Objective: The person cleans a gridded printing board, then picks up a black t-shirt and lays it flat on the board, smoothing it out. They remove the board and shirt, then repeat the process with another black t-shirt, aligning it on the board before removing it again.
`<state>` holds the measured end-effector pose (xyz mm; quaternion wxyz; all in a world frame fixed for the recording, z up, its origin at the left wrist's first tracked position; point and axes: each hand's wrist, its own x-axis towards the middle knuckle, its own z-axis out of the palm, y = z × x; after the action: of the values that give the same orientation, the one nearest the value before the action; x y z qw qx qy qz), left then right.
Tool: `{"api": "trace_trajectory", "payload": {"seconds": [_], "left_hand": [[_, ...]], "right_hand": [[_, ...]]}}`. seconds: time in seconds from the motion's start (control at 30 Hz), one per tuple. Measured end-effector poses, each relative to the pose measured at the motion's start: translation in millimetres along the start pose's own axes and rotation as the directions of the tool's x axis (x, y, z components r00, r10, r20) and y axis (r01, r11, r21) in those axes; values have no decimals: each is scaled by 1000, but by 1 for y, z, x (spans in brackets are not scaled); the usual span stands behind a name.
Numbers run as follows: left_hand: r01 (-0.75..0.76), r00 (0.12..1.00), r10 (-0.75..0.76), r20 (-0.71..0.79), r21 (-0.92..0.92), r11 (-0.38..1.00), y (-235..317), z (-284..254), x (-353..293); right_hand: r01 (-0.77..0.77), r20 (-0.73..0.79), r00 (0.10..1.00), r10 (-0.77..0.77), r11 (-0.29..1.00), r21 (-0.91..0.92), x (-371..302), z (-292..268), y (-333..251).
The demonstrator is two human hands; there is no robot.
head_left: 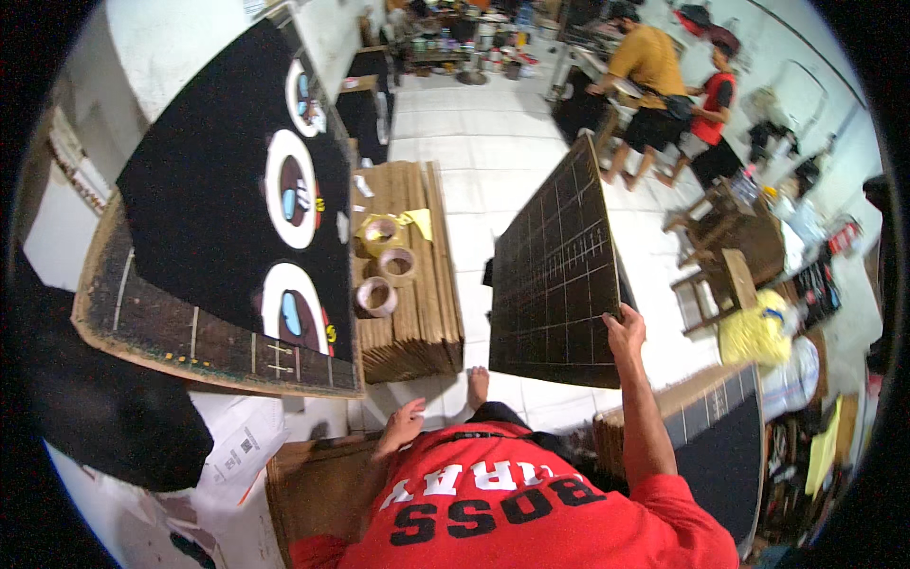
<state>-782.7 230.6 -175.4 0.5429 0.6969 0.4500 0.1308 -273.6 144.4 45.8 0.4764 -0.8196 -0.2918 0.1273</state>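
Note:
My right hand (627, 334) is closed on the near right edge of a large dark board (555, 275) marked with a white grid. The board is upright and tilted in front of me, to the right. My left hand (402, 423) hangs low beside my body, fingers apart, holding nothing. Nearest to it is a stack of brown cardboard (417, 332); several tape rolls (376, 297) lie on top. At the left stands another board (180, 332), partly covered by black fabric (204, 161) printed with white, blue and brown oval eye shapes.
Behind my right arm, a stack with a black gridded top (711, 446) stands low. Wooden stools (725, 294) and a yellow bag (755, 329) line the right side. Two people (647, 62) work at a far table. White paper sheets (237, 441) lie at lower left.

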Motion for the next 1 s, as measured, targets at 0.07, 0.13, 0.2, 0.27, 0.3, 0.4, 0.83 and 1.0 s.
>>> {"api": "trace_trajectory", "payload": {"seconds": [0.07, 0.13, 0.2, 0.27, 0.3, 0.4, 0.83, 1.0], "left_hand": [[-28, 996, 30, 79, -27, 999, 37, 12, 14], [-235, 968, 239, 74, -63, 970, 77, 30, 34], [-310, 948, 313, 61, -53, 949, 115, 52, 66], [-381, 922, 386, -25, 113, 918, 149, 68, 112], [-318, 935, 329, -131, 102, 943, 167, 77, 134], [-236, 957, 238, -166, 30, 971, 242, 64, 182], [-416, 887, 424, 185, -78, 906, 393, 207, 68], [-470, 867, 459, 194, 12, 883, 364, 248, 91]], "right_hand": [[62, -76, 996, -53, 989, 134, -58, -64, -19], [42, -171, 985, -22, 992, 117, -128, -148, -41], [27, -290, 957, 17, 989, 147, -207, -236, -64], [93, -453, 891, 23, 968, 232, -278, -310, -73], [140, -568, 822, 39, 953, 269, -310, -344, -73], [119, -694, 710, 120, 951, 286, -404, -437, -54], [-107, -778, 328, 536, 839, 534, -665, -473, 187], [-192, -757, 292, 585, 811, 553, -665, -460, 247]]}}
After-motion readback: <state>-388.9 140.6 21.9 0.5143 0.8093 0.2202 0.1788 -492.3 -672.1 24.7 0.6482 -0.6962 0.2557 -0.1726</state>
